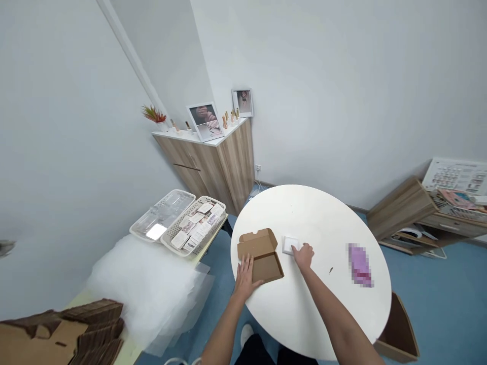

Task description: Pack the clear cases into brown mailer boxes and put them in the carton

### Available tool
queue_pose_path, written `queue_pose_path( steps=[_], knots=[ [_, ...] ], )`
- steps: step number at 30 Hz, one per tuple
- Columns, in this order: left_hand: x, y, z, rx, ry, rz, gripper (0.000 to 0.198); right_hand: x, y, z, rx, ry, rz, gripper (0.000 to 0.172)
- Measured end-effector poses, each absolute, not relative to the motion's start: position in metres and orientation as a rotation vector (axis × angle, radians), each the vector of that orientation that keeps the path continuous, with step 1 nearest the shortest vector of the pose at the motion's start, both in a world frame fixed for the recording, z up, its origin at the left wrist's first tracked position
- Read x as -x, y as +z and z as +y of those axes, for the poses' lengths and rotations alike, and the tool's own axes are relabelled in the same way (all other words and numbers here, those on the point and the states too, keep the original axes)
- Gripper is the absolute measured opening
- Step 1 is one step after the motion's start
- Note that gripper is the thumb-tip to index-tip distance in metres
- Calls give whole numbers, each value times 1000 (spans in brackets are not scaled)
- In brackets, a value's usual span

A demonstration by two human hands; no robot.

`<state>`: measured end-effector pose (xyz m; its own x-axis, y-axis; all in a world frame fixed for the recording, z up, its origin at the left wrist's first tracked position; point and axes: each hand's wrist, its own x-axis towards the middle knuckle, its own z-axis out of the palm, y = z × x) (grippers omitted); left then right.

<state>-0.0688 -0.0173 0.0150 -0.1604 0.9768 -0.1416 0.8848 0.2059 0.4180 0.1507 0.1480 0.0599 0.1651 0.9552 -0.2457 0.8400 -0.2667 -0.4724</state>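
On the worktop (323, 215), toward its left edge: one brown box (268, 264), lid folded back.
White square: one (289, 243), left of the worktop's middle, just beside the box.
Left hand: one (245, 279), fingers slightly apart, resting over the box's near left corner and hiding it.
Right hand: one (303, 256), thumb reaching over the square's right side; cannot tell whether the fingers clamp it.
Purple item: one (359, 264), pixelated, near the worktop's right edge.
Speck: one dark bit (331, 270), between right hand and purple item.
Carton: one (397, 351), open, beneath the worktop's near right edge.
Side table: two baskets (208, 235) at its far end, one holding cards (198, 223); foam sheets (146, 289) spilling over its right edge; cardboard stack (40, 342) nearest, layers too many to count.
Cabinet: one (232, 165), carrying two frames (205, 121), one plant (154, 114) at its left end, several bottles (232, 117).
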Motion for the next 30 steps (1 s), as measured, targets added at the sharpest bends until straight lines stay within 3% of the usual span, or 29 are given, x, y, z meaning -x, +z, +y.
queue_pose_path(
  steps=[4, 13, 20, 26, 30],
  knots=[
    [76, 18, -26, -1638, 398, 2107, 98, -150, 47, 164, 2347, 833, -1663, 64],
    [79, 32, -36, -1482, 220, 2339, 97, -138, 34, 162, 2153, 1142, -1486, 48],
    [64, 50, -21, -1562, 129, 2173, 99, -151, 61, 155, 1857, 1269, -1135, 40],
    [17, 53, 7, -1643, 56, 2027, 116, -183, 76, 114, 1497, 1359, -1225, 38],
    [-15, 49, 18, -1704, 67, 1966, 121, -201, 57, 76, 1641, 1274, -1367, 31]
  ],
)
